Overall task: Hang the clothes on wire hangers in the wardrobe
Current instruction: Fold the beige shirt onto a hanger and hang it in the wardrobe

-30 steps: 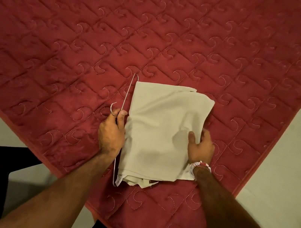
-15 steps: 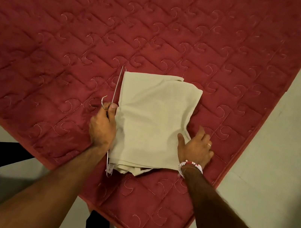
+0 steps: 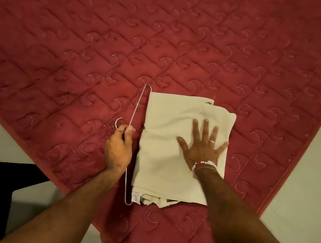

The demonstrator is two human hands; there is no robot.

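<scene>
Red quilted bed (image 3: 107, 29) fills most of the view, with pale floor (image 3: 316, 167) to the right and something dark, too dim to name, at the lower left. A folded beige cloth (image 3: 176, 119) lies flat on the bed near its close corner, a white label (image 3: 136, 197) showing at its near edge. The wire hanger (image 3: 137, 107) lies along the cloth's left side: its two corners stick out beyond the far and near edges while its long bar is hidden, so the cloth appears to be folded over that bar. The left grip (image 3: 118, 150) pinches the hanger at the neck, just below the hook (image 3: 118, 123), which points away from the cloth. The right grip (image 3: 203, 149) lies flat on the cloth with fingers spread, pressing it down and holding nothing. The cloth looks soft, light and limp, several layers thick, and would likely slide along smooth wire if the hanger tips. The hanger looks thin and springy, apt to twist under an uneven load. Lifting by the neck seems right, keeping the bar level, with the other grip steadying the layers from beneath or pinching them against the bar. No wardrobe or other container is in view.
</scene>
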